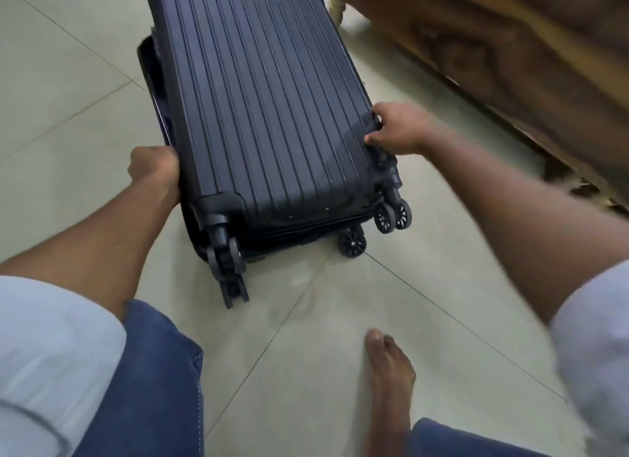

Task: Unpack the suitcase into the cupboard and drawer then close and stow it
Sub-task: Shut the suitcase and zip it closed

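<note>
Left hand [155, 170] grips the suitcase [269, 109] lid's left edge; right hand [396, 129] pinches its right corner; lower both halves flush before zipping.

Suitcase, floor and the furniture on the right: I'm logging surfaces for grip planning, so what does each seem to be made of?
Suitcase: seemingly hard moulded plastic, dark navy, ribbed, with a dull sheen; both hands grip its sides.
Floor: large pale tiles, probably ceramic or stone, smooth, with thin joint lines.
Furniture: apparently wood, brown with visible grain and a glossy varnish.
</note>
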